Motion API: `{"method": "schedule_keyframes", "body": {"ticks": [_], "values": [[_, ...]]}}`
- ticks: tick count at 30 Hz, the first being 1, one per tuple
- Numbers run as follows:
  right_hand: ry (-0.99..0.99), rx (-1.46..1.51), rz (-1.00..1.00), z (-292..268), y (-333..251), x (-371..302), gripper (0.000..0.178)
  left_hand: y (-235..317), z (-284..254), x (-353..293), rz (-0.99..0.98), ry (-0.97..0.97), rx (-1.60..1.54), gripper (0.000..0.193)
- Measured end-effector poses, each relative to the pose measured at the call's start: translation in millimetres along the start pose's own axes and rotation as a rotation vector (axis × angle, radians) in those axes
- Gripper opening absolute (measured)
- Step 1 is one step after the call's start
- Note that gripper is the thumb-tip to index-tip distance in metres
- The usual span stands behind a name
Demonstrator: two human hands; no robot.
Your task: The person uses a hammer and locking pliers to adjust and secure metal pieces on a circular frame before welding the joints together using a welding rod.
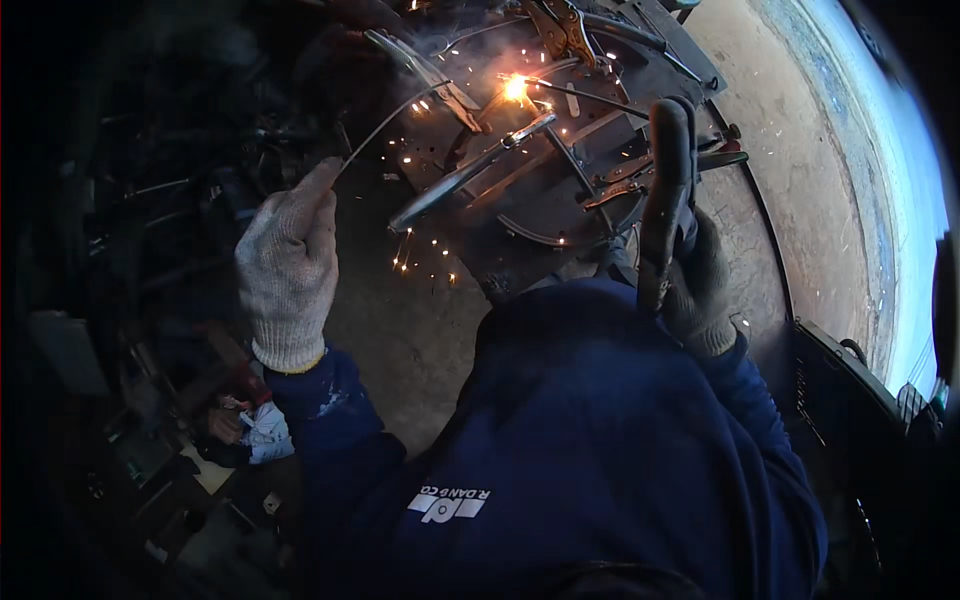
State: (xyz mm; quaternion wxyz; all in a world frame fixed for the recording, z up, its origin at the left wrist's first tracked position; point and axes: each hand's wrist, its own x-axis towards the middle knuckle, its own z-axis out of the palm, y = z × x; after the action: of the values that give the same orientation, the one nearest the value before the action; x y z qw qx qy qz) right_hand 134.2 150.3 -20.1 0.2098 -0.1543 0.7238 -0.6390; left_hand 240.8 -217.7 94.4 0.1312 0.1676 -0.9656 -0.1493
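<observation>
A pale knitted glove covers my left hand [293, 262], closed with thumb and fingers pinching a thin, curved metal rod [385, 122]. The rod arcs up and right toward the metal workpiece, and its far end lies near a clamp [440, 90]. At right, my gloved right hand [703, 285] is wrapped around a dark electrode holder [665, 190]. From the holder, a slim welding electrode [590, 98] runs left to a bright, sparking arc [515, 88]. Under the arc is a frame of metal bars, including a round shiny tube [465, 178].
Locking pliers [567, 35] sit at the far side of the dark metal table [490, 262], and another clamp [615, 190] grips near its right. Sparks fall left of the tube. Dim clutter fills the left, with a pale cloth-like item [267, 435] low down. Concrete floor [790, 190] stretches right.
</observation>
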Motion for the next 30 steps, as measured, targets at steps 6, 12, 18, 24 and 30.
{"method": "schedule_keyframes", "body": {"ticks": [6, 12, 18, 24, 30], "values": [[0.037, -0.057, -0.044, 1, 10, -1, 0.065, -3, 1, 1, 0.057, 0.041, 0.019, 0.028], [0.017, -0.099, 0.022, 2, 0, 2, 0.061, 0, 0, 1, 0.015, 0.011, 0.038, 0.027], [0.037, -0.150, 0.032, 2, 0, 4, 0.060, 0, -1, 3, 0.018, 0.010, 0.038, 0.027], [0.011, 0.141, 0.062, 3, 4, 4, 0.050, -9, -3, 2, 0.171, 0.035, 0.012, 0.028], [0.007, -0.172, -0.065, 6, -5, 8, 0.027, -3, -10, 0, -0.011, -0.061, 0.107, 0.030]]}}
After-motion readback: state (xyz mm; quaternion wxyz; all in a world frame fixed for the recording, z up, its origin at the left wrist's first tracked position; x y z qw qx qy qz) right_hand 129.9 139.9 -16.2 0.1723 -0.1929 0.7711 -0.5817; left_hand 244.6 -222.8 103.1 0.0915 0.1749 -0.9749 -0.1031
